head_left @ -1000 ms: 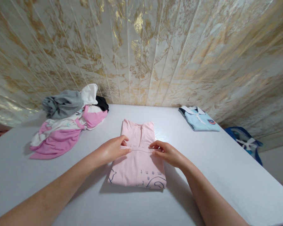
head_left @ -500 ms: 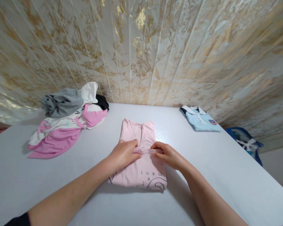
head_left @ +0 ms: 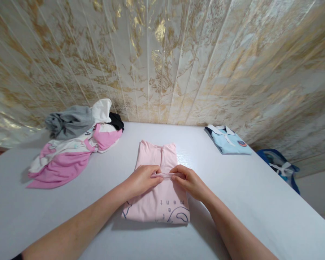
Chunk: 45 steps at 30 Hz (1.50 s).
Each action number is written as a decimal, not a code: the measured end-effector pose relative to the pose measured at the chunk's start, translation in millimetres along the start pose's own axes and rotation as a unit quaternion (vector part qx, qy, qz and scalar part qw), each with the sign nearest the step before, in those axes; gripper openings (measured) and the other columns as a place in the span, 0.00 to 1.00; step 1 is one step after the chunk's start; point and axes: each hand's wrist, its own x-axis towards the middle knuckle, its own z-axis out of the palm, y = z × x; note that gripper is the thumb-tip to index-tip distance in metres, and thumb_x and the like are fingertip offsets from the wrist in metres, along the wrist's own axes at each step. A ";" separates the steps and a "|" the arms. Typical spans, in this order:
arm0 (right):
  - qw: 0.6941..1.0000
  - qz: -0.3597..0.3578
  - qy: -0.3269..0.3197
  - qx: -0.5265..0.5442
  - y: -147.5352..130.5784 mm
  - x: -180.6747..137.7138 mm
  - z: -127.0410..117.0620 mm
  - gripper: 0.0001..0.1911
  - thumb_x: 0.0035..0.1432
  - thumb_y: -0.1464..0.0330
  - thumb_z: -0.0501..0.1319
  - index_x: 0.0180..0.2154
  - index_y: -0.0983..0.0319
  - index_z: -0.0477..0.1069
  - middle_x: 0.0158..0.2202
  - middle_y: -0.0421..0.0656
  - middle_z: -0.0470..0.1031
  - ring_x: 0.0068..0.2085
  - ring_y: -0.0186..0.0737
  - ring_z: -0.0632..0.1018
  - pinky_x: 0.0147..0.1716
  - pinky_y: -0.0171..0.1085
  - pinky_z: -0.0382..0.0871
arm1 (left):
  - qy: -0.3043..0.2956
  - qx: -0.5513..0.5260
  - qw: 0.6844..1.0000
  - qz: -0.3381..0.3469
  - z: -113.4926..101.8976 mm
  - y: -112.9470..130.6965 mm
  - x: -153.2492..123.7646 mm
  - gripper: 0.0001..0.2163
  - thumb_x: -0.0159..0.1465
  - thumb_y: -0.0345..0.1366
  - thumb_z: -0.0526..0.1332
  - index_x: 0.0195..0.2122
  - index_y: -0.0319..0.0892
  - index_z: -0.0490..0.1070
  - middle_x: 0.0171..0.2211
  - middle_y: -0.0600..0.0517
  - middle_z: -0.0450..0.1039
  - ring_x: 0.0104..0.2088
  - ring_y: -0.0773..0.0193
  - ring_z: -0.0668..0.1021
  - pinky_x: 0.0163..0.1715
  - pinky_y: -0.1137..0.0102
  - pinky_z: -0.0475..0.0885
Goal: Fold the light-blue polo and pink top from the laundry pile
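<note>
A light pink shirt [head_left: 158, 202] with dark lettering lies partly folded in the middle of the white table [head_left: 260, 202]. Its collar end points toward the wall. My left hand [head_left: 142, 178] and my right hand [head_left: 188, 180] rest side by side on the shirt's middle. Both pinch the raised hem edge that runs across the shirt, fingers curled closed on the cloth.
A loose heap of pink, white, grey and black clothes [head_left: 73, 144] lies at the back left. A folded light blue polo shirt [head_left: 229, 140] sits at the back right. A blue bag [head_left: 281, 164] stands beyond the table's right edge. A marbled gold wall [head_left: 162, 61] backs the table.
Both hands slid inward along the hem and closed on it; a second ago the fingers lay looser and farther apart. The hem edge now stands slightly lifted.
</note>
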 end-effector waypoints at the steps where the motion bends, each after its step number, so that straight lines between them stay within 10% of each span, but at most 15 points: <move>1: 1.000 0.006 0.000 0.012 2.3 0.5 0.3 0.09 0.56 0.68 0.57 0.38 0.62 0.73 0.31 0.39 0.71 0.32 0.34 0.69 0.30 0.32 0.60 | 0.002 -0.007 1.000 -0.001 -0.7 0.1 0.5 0.08 0.59 0.40 0.57 0.31 0.42 0.71 0.26 0.57 0.71 0.29 0.65 0.72 0.28 0.74 0.59; 14: 0.985 0.101 -0.028 0.140 -18.0 10.5 -28.5 0.13 0.47 0.61 0.63 0.31 0.62 0.66 0.24 0.35 0.63 0.26 0.31 0.66 0.24 0.31 0.58 | 0.020 0.074 0.994 0.079 -28.4 13.7 7.7 0.12 0.65 0.38 0.52 0.29 0.41 0.71 0.28 0.52 0.74 0.30 0.64 0.73 0.31 0.73 0.62; 21: 0.989 0.063 0.071 0.115 -23.3 87.2 -50.2 0.09 0.46 0.67 0.62 0.32 0.63 0.68 0.25 0.36 0.68 0.26 0.31 0.69 0.24 0.30 0.62 | 0.049 0.223 0.970 0.079 -81.2 24.2 79.5 0.10 0.62 0.37 0.55 0.32 0.41 0.76 0.31 0.50 0.77 0.31 0.63 0.75 0.29 0.72 0.62; 31: 0.967 0.089 0.229 0.062 42.7 123.5 -4.4 0.17 0.49 0.67 0.58 0.43 0.62 0.67 0.22 0.33 0.67 0.23 0.33 0.68 0.22 0.31 0.59 | 0.055 0.256 0.963 0.069 -54.7 -37.4 117.5 0.11 0.61 0.36 0.57 0.43 0.43 0.75 0.42 0.48 0.77 0.41 0.60 0.77 0.39 0.71 0.67; 45: 0.958 0.022 0.284 0.014 47.9 123.6 -10.8 0.10 0.53 0.60 0.55 0.29 0.60 0.67 0.28 0.40 0.74 0.30 0.37 0.72 0.29 0.33 0.62 | 0.108 0.238 0.964 0.044 -58.8 -33.8 132.8 0.10 0.62 0.38 0.55 0.37 0.46 0.77 0.38 0.51 0.78 0.41 0.59 0.78 0.43 0.68 0.66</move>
